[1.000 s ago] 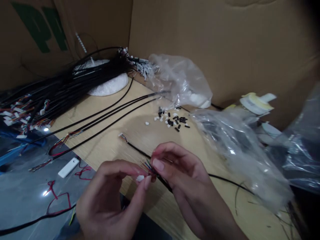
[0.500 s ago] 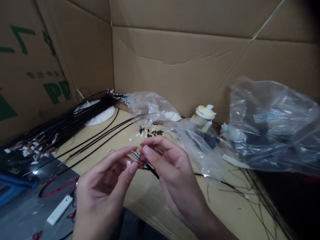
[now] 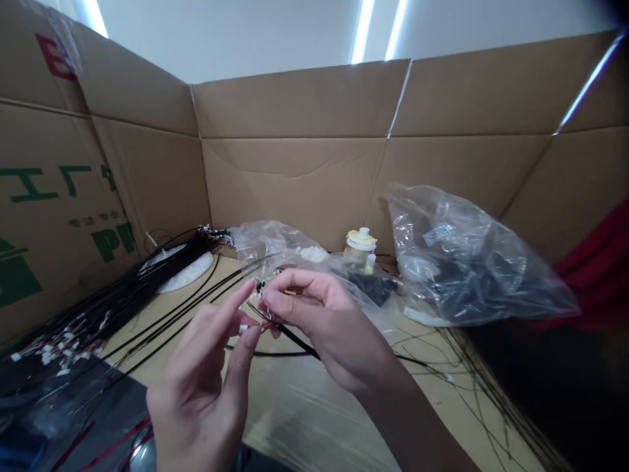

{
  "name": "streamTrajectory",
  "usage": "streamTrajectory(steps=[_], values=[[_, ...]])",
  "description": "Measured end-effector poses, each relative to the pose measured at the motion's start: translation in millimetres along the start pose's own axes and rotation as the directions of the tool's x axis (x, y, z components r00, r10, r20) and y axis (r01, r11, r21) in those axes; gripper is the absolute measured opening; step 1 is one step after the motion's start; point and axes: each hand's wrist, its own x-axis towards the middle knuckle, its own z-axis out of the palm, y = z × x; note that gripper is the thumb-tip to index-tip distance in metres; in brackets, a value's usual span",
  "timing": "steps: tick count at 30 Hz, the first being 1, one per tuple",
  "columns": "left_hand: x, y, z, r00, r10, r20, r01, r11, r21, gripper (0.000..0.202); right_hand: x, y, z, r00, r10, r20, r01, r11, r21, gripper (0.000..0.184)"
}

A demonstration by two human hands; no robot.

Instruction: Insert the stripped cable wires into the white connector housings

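Observation:
A black cable (image 3: 301, 342) with thin coloured wires fanning from its stripped end lies between my two hands. My left hand (image 3: 209, 367) pinches a small white connector (image 3: 243, 328) and some of the wires between thumb and fingers. My right hand (image 3: 324, 321) is closed around the cable's end, with thumb and forefinger at the loose wires. Its fingers partly hide small black and white connector pieces (image 3: 260, 286) on the table behind. Which wire each fingertip touches is too small to tell.
A bundle of black cables (image 3: 162, 269) lies at the left, its wire ends (image 3: 63, 341) towards me. Single cables cross the table (image 3: 295, 406). Clear plastic bags (image 3: 472, 255) and a yellow-white bottle (image 3: 361, 242) stand at the back. Cardboard walls (image 3: 295, 157) enclose the table.
The camera has tilted up, so more of the cardboard and the ceiling lights shows. Both hands stay on the cable; the left fingers have straightened a little and the wires have shifted between them.

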Motion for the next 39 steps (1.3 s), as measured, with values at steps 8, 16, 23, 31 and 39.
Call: streamTrajectory(steps=[8,16,23,31,39], values=[[18.9,11.3,19.8,0.975,0.222,-0.015,-0.222,0.966,-0.134,0.022,-8.4,-16.4,-4.7,0.965,-0.254,-0.072,0.253,0.967,-0.013,0.019],[41.6,29.5,18.5,0.974,0.133,0.184,-0.087,0.967,-0.238,0.016,-12.4,-28.6,-9.6,0.908,-0.415,-0.05,0.415,0.91,-0.012,0.009],[50.7,40.8,11.3,0.918,0.07,0.391,0.024,0.972,-0.232,0.014,-17.9,-36.2,-13.3,0.916,-0.402,-0.003,0.402,0.915,0.029,0.01],[43.8,43.6,19.5,0.944,0.061,0.324,0.025,0.967,-0.255,0.016,-19.9,-34.3,-14.5,0.985,-0.172,0.019,0.164,0.961,0.221,0.008],[29.0,47.0,22.0,0.968,0.186,0.166,-0.155,0.97,-0.185,0.019,-29.4,-37.0,-5.0,0.986,-0.134,-0.095,0.152,0.963,0.222,0.009]])
